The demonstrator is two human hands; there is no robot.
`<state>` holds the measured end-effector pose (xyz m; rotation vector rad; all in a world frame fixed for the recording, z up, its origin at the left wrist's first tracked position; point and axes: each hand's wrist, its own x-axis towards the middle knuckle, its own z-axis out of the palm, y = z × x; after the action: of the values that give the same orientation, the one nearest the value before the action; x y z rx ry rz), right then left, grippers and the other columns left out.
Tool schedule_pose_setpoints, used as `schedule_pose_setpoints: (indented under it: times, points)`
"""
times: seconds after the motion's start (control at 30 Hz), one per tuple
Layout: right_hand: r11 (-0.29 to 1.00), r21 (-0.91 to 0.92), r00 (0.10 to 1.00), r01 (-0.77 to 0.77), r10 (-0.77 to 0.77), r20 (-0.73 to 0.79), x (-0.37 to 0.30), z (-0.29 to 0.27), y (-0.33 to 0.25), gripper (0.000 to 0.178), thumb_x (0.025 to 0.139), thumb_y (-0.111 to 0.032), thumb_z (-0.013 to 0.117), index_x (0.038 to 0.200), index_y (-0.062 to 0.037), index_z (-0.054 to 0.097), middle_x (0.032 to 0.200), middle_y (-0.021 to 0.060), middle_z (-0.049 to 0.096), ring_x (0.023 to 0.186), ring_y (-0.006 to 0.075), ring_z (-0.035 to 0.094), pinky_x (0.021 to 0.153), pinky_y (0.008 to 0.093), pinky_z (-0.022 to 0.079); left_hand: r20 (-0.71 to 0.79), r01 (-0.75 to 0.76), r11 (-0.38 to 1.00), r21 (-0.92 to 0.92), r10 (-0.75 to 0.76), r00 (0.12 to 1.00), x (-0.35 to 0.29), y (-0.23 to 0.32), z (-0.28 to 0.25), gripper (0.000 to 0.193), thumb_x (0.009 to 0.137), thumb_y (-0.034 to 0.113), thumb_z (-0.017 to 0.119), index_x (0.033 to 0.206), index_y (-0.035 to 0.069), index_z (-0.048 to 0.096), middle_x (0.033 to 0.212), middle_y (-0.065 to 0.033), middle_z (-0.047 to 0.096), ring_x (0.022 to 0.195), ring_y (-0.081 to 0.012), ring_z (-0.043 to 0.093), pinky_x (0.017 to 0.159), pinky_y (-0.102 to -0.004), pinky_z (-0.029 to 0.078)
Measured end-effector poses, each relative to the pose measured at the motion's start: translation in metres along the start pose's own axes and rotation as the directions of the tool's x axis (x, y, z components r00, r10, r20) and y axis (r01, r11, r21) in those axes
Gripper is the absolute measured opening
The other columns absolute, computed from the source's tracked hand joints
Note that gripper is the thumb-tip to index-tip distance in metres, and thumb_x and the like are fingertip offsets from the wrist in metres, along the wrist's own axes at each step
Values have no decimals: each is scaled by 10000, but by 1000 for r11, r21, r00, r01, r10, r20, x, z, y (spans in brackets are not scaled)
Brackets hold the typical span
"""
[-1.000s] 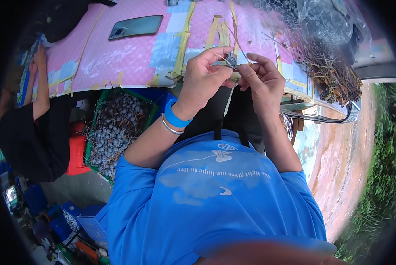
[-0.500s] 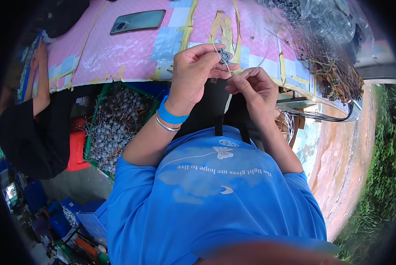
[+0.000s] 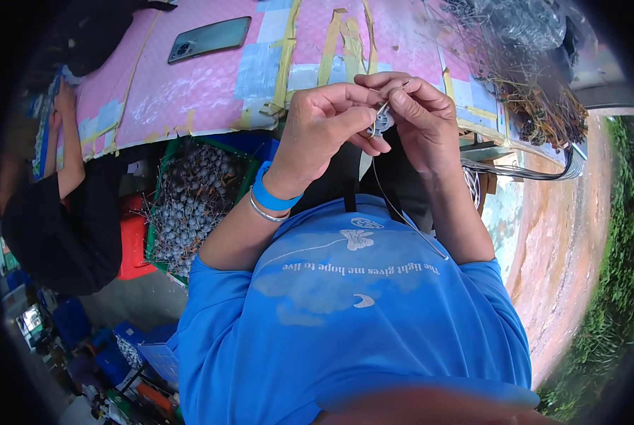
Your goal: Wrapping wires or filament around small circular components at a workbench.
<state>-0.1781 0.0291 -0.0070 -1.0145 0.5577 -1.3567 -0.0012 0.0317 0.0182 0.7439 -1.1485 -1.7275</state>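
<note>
Over the near edge of the worktable, my left hand is closed on a small grey plastic piece, gripping it between thumb and fingers. A blue band and a silver bangle circle that wrist. My right hand is closed close beside it, its thumb and fingers pinching a thin pale strand at the top of the piece. A long length of the strand hangs from the piece and curves down in front of my blue shirt. My fingers partly cover the piece, so how the strand passes through it cannot be made out.
Pink sheeting and yellow tape cover the worktable, where a phone lies. Thin brown stems and clear plastic are heaped at right. Below left, a green crate holds several grey pieces. A black-clad co-worker sits at left.
My right hand has risen and moved in against the left, its fingers now at the piece. The grey piece has shifted lower and right. The strand now hangs down toward my shirt.
</note>
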Motion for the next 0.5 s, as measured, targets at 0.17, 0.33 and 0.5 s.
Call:
schedule_pose_setpoints:
  times: [0.17,0.33,0.5]
  points:
    - [999,-34,998,-41,40,-44,0,4,-2,91,929,-72,611,902,-15,677,1076,164,678,1031,240,630,889,357,493,-14,81,991,-108,-83,996,3,1,-2,153,880,39,590,983,-51,658,857,-171,695,595,-216,689,495,-275,582]
    - [984,8,972,-178,177,-154,7,1,-3,79,925,-61,612,903,-19,675,997,137,693,926,209,645,801,335,516,-111,-67,998,-12,66,992,3,-12,6,186,882,50,588,1023,-58,644,888,-179,695,600,-202,680,511,-257,569]
    - [912,186,918,-366,387,-91,15,-10,-6,64,921,-50,614,915,-10,664,933,91,692,838,187,665,728,306,550,74,-246,966,79,241,968,5,-19,-4,374,850,-52,635,1214,-90,557,1036,-175,666,808,-212,705,683,-269,595]
